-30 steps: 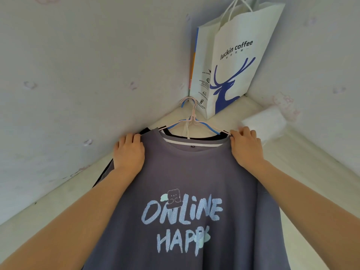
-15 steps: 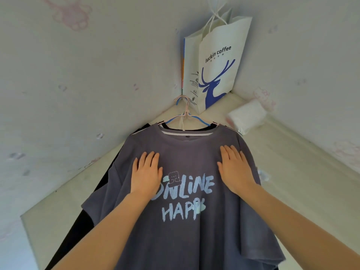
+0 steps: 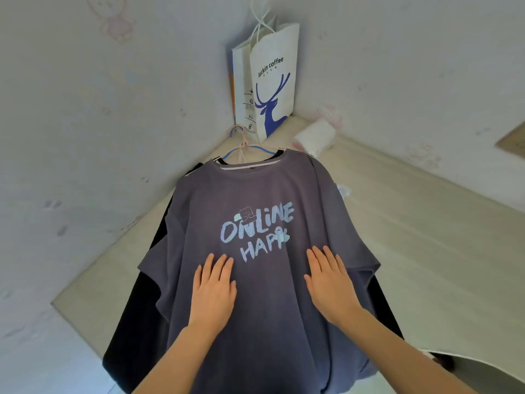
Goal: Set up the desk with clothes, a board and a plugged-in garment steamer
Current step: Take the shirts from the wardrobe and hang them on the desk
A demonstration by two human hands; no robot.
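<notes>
Head view: a grey shirt (image 3: 264, 194) is lying flat on the desk (image 3: 426, 237) over a black garment (image 3: 136, 308), while the left hand (image 3: 214, 291) and right hand (image 3: 329, 282) are pressing on it, fingers extended and close together, fingertips just below the printed lettering.

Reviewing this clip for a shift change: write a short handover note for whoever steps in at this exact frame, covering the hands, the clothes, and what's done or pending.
Left hand: open, flat on the grey T-shirt, below the print.
Right hand: open, flat on the same shirt.
Clothes: the grey shirt lies on the desk, on hangers, atop a black garment. Paper bag stands in the corner, with a white roll beside it.
Done: clothes laid out on the desk.
Left: no board or steamer visible; both remain to be placed, and the steamer plugged in.
</notes>
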